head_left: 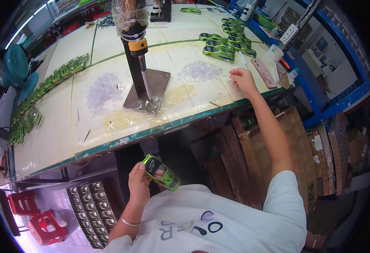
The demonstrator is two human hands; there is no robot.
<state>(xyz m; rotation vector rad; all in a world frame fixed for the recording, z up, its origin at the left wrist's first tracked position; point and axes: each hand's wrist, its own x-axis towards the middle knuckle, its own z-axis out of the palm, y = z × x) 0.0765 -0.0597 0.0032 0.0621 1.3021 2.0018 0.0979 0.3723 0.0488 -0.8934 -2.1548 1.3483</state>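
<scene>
My left hand (138, 182) is closed around the edge of a green and black toy car body shell (162, 173), held in front of my shirt, below the table edge. Through an opening in the shell my fingers show. Over the right part of the table is my right hand (244, 82), its fingers curled toward the thumb; whatever they may hold is too small to make out. Just left of it lies a pile of small clear plastic pieces (201, 71). A pink phone (263, 73) rests to its right.
A press-like machine (140, 63) on a metal base stands mid-table, with another clear-piece pile (105, 92) to its left. Green car shells (218, 52) cluster at the back right; a row of shells (58, 76) lines the left. Red stools (45, 227) and a filled tray (93, 211) are below.
</scene>
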